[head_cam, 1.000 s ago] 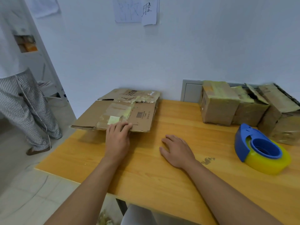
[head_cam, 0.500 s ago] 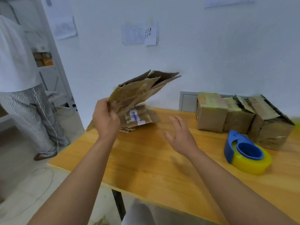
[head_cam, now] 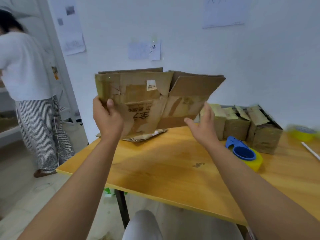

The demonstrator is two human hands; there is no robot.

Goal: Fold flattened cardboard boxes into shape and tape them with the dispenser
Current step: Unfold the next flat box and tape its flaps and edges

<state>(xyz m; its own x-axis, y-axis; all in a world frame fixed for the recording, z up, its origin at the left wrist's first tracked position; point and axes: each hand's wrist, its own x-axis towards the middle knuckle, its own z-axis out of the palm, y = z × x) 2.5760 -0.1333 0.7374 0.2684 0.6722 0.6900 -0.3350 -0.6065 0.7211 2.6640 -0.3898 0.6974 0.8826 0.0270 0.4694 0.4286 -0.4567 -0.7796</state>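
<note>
A flattened brown cardboard box (head_cam: 147, 96) with old tape and printed characters is held upright above the wooden table (head_cam: 169, 167). My left hand (head_cam: 107, 118) grips its lower left corner, thumb on the front face. My right hand (head_cam: 202, 125) is open, fingers spread, at the box's lower right edge, touching or just short of it. One flap at the right is angled outward. More flattened cardboard (head_cam: 147, 135) lies on the table under the held box. The blue and yellow tape dispenser (head_cam: 244, 153) rests on the table to the right.
Three taped-up boxes (head_cam: 242, 125) stand in a row against the wall at the back right. A yellow tape roll (head_cam: 303, 133) and a white stick (head_cam: 310, 150) lie at the far right. A person in striped trousers (head_cam: 41, 127) stands left of the table.
My left hand has lifted the flattened box off the stack and turned it broad side toward me. My right hand has risen from the table to the box's right edge.
</note>
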